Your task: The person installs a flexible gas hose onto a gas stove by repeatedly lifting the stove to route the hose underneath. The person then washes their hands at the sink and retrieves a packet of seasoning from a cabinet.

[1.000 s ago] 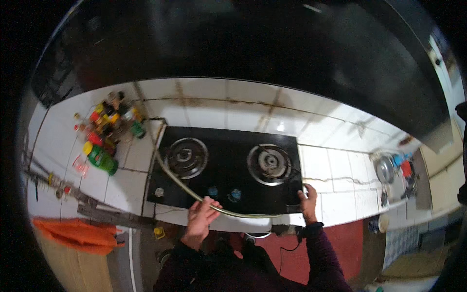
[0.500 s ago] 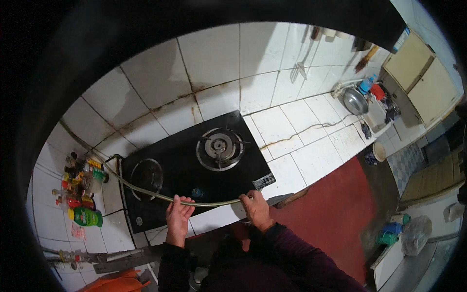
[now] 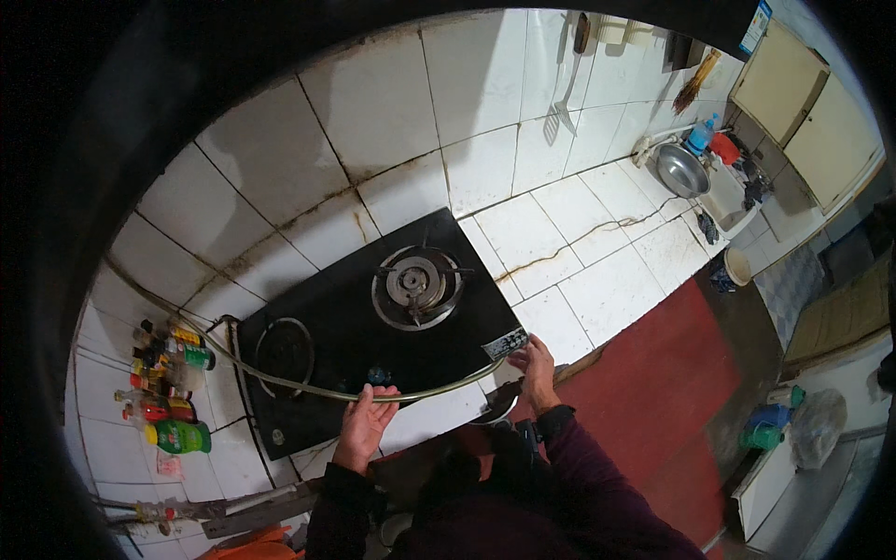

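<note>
A black glass two-burner gas stove [image 3: 355, 327] sits on a white tiled counter. A greenish gas hose [image 3: 280, 381] runs from the stove's left rear, curves across its front edge and ends near the right front corner. My left hand [image 3: 366, 420] grips the hose at the stove's front edge. My right hand [image 3: 534, 366] holds the right front corner of the stove, where the hose ends. The right burner [image 3: 416, 285] and the left burner [image 3: 283, 347] are bare.
Several sauce and condiment bottles [image 3: 166, 392] stand on the counter left of the stove. At the far right are a metal basin [image 3: 679, 170] and a sink [image 3: 728, 191]. A spatula [image 3: 566, 93] hangs on the tiled wall. Red floor [image 3: 672, 392] lies on my right.
The view has swung further right and tilted. My hands have stayed on the hose and the stove's front right corner, both a little closer to me.
</note>
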`<state>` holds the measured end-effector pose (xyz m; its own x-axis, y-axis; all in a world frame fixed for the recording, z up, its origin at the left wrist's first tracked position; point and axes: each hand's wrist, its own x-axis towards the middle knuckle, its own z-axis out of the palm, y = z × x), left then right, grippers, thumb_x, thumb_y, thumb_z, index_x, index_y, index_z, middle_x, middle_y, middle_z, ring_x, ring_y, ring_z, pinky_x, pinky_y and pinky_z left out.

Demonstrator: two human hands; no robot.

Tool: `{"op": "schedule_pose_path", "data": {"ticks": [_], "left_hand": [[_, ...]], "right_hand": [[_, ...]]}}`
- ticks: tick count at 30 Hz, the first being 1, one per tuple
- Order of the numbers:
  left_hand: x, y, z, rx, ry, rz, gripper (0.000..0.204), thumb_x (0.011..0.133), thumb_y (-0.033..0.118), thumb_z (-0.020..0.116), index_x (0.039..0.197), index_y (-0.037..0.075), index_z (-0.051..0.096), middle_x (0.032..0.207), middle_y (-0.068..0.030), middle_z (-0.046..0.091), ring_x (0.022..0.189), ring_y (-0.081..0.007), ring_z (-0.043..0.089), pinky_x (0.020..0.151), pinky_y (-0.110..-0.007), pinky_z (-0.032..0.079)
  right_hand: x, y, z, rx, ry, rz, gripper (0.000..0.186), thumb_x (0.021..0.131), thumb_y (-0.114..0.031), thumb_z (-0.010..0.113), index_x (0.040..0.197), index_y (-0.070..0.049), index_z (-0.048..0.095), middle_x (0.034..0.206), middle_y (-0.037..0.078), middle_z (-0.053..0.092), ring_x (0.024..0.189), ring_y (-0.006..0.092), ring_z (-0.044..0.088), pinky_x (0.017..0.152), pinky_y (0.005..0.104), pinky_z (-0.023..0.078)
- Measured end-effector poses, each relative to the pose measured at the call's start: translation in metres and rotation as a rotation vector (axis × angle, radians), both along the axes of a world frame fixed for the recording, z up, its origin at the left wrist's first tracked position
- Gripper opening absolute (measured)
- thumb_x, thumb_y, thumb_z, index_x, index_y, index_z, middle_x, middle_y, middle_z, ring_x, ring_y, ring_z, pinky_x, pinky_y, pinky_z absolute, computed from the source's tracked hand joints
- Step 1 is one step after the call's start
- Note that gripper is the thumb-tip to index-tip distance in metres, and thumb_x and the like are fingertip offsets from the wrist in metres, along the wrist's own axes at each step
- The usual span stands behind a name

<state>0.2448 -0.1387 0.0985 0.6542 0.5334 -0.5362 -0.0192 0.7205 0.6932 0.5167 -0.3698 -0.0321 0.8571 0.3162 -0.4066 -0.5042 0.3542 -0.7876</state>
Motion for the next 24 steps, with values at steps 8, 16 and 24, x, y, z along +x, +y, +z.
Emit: {"op": "schedule_pose_path", "data": {"ticks": [8, 16, 24], "left_hand": [[0.019, -0.007, 0.033, 0.01, 0.032, -0.058, 0.028, 0.105, 0.035, 0.058, 0.107, 0.006, 0.06, 0.132, -0.0203, 0.06, 0.13, -0.0332, 0.055, 0.114, -0.048, 0.043], [0.058, -0.007, 0.077, 0.111, 0.076, -0.091, 0.029, 0.105, 0.033, 0.058, 0.106, 0.004, 0.06, 0.134, -0.0229, 0.059, 0.131, -0.0343, 0.055, 0.114, -0.049, 0.044], [0.143, -0.089, 0.073, 0.547, -0.157, -0.707, 0.027, 0.104, 0.021, 0.061, 0.118, -0.001, 0.066, 0.135, -0.0177, 0.063, 0.127, -0.0249, 0.06, 0.111, -0.043, 0.048]], "right_hand": [[0.018, 0.006, 0.028, -0.236, -0.163, 0.159, 0.041, 0.104, -0.031, 0.058, 0.124, 0.003, 0.067, 0.109, 0.008, 0.07, 0.099, 0.0187, 0.064, 0.089, 0.0363, 0.052], [0.022, -0.001, 0.048, 0.0, 0.128, 0.264, 0.049, 0.089, -0.006, 0.056, 0.137, 0.003, 0.058, 0.118, 0.01, 0.067, 0.107, 0.0204, 0.064, 0.091, 0.0374, 0.053], [0.036, -0.027, 0.055, -0.314, -0.44, 0.587, 0.071, 0.077, 0.005, 0.054, 0.148, 0.002, 0.046, 0.139, 0.016, 0.059, 0.131, 0.0271, 0.055, 0.108, 0.0367, 0.044]]}}
